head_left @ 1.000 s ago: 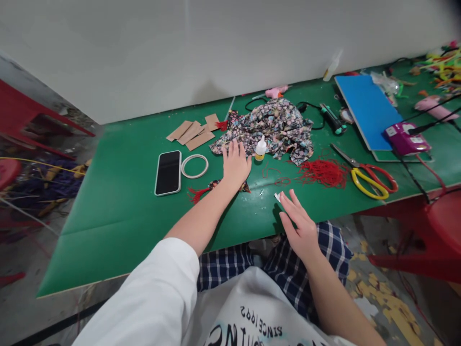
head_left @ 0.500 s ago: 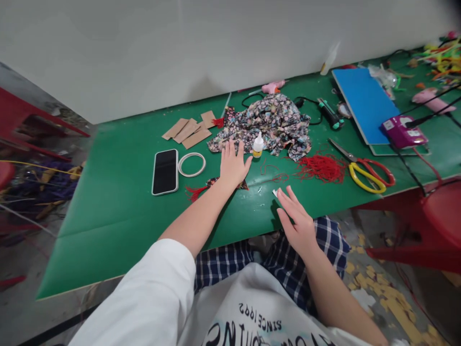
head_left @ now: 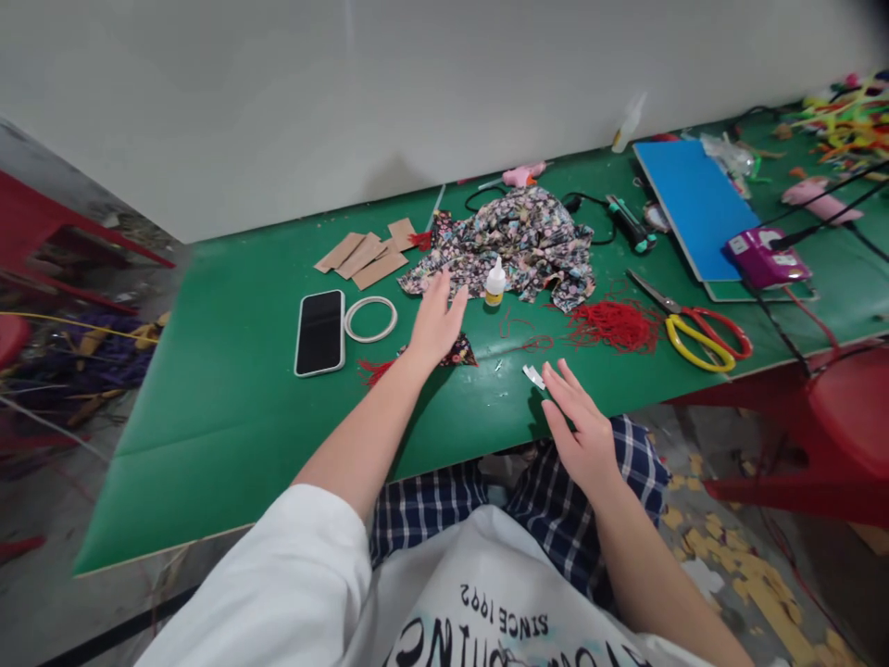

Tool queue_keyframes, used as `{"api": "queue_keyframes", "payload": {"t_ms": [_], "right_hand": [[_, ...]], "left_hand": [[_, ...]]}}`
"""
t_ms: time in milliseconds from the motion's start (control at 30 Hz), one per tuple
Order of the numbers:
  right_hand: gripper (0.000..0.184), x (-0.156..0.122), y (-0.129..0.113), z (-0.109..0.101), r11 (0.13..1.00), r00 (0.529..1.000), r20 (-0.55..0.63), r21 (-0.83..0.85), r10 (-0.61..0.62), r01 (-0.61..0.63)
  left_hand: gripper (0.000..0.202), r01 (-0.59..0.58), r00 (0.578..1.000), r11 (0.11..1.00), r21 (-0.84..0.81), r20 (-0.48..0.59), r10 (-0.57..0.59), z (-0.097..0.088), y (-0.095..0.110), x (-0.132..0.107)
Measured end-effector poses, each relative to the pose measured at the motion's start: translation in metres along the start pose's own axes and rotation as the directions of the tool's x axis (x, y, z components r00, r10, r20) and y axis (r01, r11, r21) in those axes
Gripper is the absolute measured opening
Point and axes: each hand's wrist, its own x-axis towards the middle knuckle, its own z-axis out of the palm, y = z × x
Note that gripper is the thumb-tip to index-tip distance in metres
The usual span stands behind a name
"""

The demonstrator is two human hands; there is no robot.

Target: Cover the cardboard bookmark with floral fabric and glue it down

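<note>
Lifting off the little cloth triangle (head_left: 455,353), the left hand (head_left: 434,324) now tips up on its side, where a moment ago it lay flat and pressed down on it. Its fingers are open and hold nothing. More of the triangle shows now, just under and to the right of the palm, with a red tassel (head_left: 371,371) poking out on the hand's left. That looks like the pressing is over and the piece is being let go.

The right hand (head_left: 580,426) has hardly moved. It stays flat and open near the table (head_left: 229,417) edge, fingers spread, holding nothing. A tiny white scrap (head_left: 533,375) lies just past its fingertips, close but maybe not touching; I cannot tell for sure.

The glue bottle (head_left: 494,283) stands upright just past the left hand's fingertips, in front of the flowery cloth (head_left: 518,245). A white ring (head_left: 370,319) and a phone (head_left: 320,332) lie to the left of that hand. Red thread (head_left: 611,324) and scissors (head_left: 701,329) lie off to the right, well away from both hands. None of these things has shifted on the table.
</note>
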Motion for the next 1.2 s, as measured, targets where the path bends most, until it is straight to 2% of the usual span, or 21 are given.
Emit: {"api": "queue_keyframes", "payload": {"t_ms": [33, 100, 133, 200, 300, 400, 533, 600, 700, 733, 800, 867, 900, 933, 967, 1033, 1067, 1133, 1200], "right_hand": [[0.048, 0.0, 0.001, -0.001, 1.0, 1.0, -0.002, -0.007, 0.001, -0.001], [0.046, 0.001, 0.003, -0.002, 1.0, 1.0, -0.003, -0.016, 0.002, -0.002], [0.045, 0.002, 0.004, -0.002, 1.0, 1.0, -0.001, -0.017, 0.001, -0.001], [0.045, 0.003, 0.004, -0.001, 1.0, 1.0, 0.003, -0.012, -0.007, 0.007], [0.045, 0.005, 0.002, 0.002, 1.0, 1.0, 0.0, -0.003, -0.026, 0.026], [0.043, 0.005, 0.0, 0.003, 1.0, 1.0, -0.001, -0.009, -0.03, 0.03], [0.042, 0.004, 0.0, 0.001, 1.0, 1.0, -0.004, -0.015, -0.02, 0.02], [0.041, 0.004, 0.001, 0.001, 1.0, 1.0, -0.007, -0.017, -0.016, 0.016], [0.041, 0.004, 0.004, 0.0, 1.0, 1.0, -0.005, -0.018, -0.013, 0.012], [0.042, 0.003, 0.004, 0.001, 1.0, 1.0, -0.005, -0.016, -0.011, 0.011], [0.042, 0.003, 0.004, 0.001, 1.0, 1.0, -0.007, -0.006, -0.008, 0.008], [0.041, 0.003, 0.003, 0.0, 1.0, 1.0, -0.012, 0.008, 0.002, -0.002], [0.04, 0.003, 0.002, -0.001, 1.0, 1.0, -0.014, 0.017, 0.013, -0.013], [0.039, 0.004, 0.0, -0.002, 0.999, 0.999, -0.013, 0.03, 0.031, -0.03], [0.037, 0.006, -0.003, -0.002, 0.997, 0.998, -0.009, 0.052, 0.055, -0.054], [0.034, 0.01, -0.011, -0.004, 0.985, 0.994, 0.007, 0.135, 0.112, -0.111], [0.033, 0.013, -0.016, -0.005, 0.971, 0.99, 0.018, 0.195, 0.138, -0.139], [0.03, 0.02, -0.028, -0.007, 0.93, 0.984, 0.045, 0.322, 0.172, -0.177], [0.026, 0.029, -0.041, -0.009, 0.888, 0.979, 0.093, 0.412, 0.182, -0.204]], "left_hand": [[0.059, -0.063, 0.998, 0.998, 0.005, 0.018, 0.063, -0.008, -0.008, -0.005], [0.058, -0.211, 0.959, 0.975, 0.069, 0.208, 0.193, -0.022, -0.026, -0.021], [0.059, -0.257, 0.935, 0.958, 0.123, 0.281, 0.215, -0.027, -0.034, -0.03], [0.062, -0.297, 0.91, 0.934, 0.198, 0.354, 0.215, -0.035, -0.047, -0.046], [0.054, -0.309, 0.916, 0.917, 0.253, 0.337, 0.216, -0.042, -0.053, -0.056], [0.045, -0.287, 0.922, 0.921, 0.264, 0.336, 0.191, -0.047, -0.049, -0.049], [0.045, -0.209, 0.92, 0.945, 0.253, 0.378, 0.102, -0.051, -0.04, -0.039], [0.047, -0.178, 0.91, 0.962, 0.208, 0.407, 0.08, -0.053, -0.038, -0.039], [0.043, -0.103, 0.885, 0.994, 0.039, 0.46, 0.074, -0.056, -0.039, -0.043], [0.037, -0.096, 0.882, 0.995, -0.002, 0.462, 0.086, -0.059, -0.04, -0.045], [0.028, -0.148, 0.905, 0.989, -0.006, 0.401, 0.138, -0.065, -0.04, -0.05], [0.026, -0.254, 0.942, 0.966, 0.054, 0.238, 0.235, -0.073, -0.039, -0.06], [0.025, -0.323, 0.942, 0.942, 0.087, 0.125, 0.312, -0.078, -0.038, -0.066], [0.023, -0.401, 0.915, 0.907, 0.129, 0.005, 0.403, -0.082, -0.037, -0.073], [0.021, -0.451, 0.869, 0.874, 0.182, -0.133, 0.476, -0.087, -0.036, -0.08], [0.017, -0.536, 0.726, 0.792, 0.292, -0.32, 0.609, -0.094, -0.034, -0.096], [0.017, -0.563, 0.638, 0.75, 0.348, -0.393, 0.662, -0.097, -0.033, -0.104], [0.022, -0.626, 0.491, 0.656, 0.421, -0.441, 0.751, -0.101, -0.032, -0.116], [0.026, -0.658, 0.419, 0.595, 0.461, -0.432, 0.799, -0.103, -0.032, -0.125]]}}
